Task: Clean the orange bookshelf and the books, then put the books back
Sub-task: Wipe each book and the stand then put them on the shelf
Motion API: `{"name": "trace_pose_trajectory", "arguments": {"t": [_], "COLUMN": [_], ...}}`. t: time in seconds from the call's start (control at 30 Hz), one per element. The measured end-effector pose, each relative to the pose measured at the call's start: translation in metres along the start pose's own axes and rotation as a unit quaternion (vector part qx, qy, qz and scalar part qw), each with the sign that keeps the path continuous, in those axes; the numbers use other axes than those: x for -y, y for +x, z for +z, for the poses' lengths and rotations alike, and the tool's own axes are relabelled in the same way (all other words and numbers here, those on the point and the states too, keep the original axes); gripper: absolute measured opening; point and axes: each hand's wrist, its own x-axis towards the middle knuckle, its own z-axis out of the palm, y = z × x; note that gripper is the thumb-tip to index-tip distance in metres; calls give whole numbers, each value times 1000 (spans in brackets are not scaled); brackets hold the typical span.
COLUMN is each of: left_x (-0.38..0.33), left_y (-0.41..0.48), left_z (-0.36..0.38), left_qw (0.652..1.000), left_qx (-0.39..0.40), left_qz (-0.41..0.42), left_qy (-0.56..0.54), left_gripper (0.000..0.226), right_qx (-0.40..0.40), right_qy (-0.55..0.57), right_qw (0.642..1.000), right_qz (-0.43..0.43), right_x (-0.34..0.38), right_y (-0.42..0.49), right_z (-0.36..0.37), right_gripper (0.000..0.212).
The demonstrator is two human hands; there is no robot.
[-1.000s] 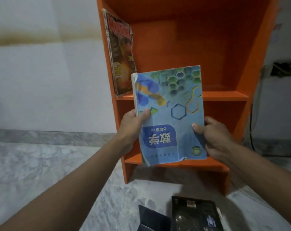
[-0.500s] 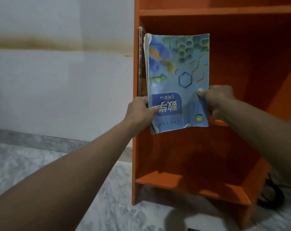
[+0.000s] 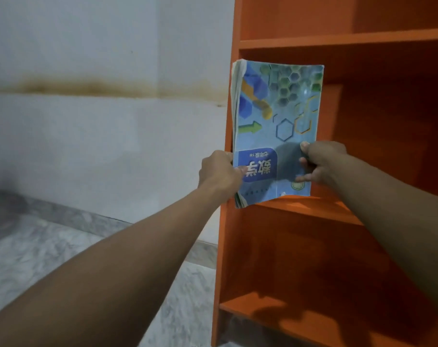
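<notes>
A light-blue textbook (image 3: 278, 126) with hexagon patterns stands upright and upside down at the left end of the middle shelf of the orange bookshelf (image 3: 363, 38). Its lower edge meets the shelf board. My left hand (image 3: 219, 171) grips its lower left edge by the spine, thumb on the cover. My right hand (image 3: 320, 162) pinches its lower right edge. The magazine that stood against the shelf's left wall is hidden behind the textbook.
The shelf compartment to the right of the book is bare orange board (image 3: 378, 136), as is the lower compartment (image 3: 313, 259). A white wall with a brown stain line (image 3: 100, 87) lies left. Grey marble floor (image 3: 50, 259) runs below.
Both hands have lifted the textbook from in front of the lower shelf up to the middle shelf and set it against the left side. The view has shifted left and closer.
</notes>
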Motion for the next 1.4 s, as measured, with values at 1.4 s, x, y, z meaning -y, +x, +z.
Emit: {"name": "trace_pose_trajectory", "arguments": {"t": [1.4], "left_x": [7], "left_y": [16], "left_z": [45], "left_qw": [977], "left_qx": [-182], "left_qz": [-8], "left_qy": [111], "left_gripper": [31], "right_qx": [225], "right_qy": [-54], "right_qw": [972], "right_qz": [28], "right_x": [-74], "right_y": [73], "right_z": [44], "right_gripper": [27]}}
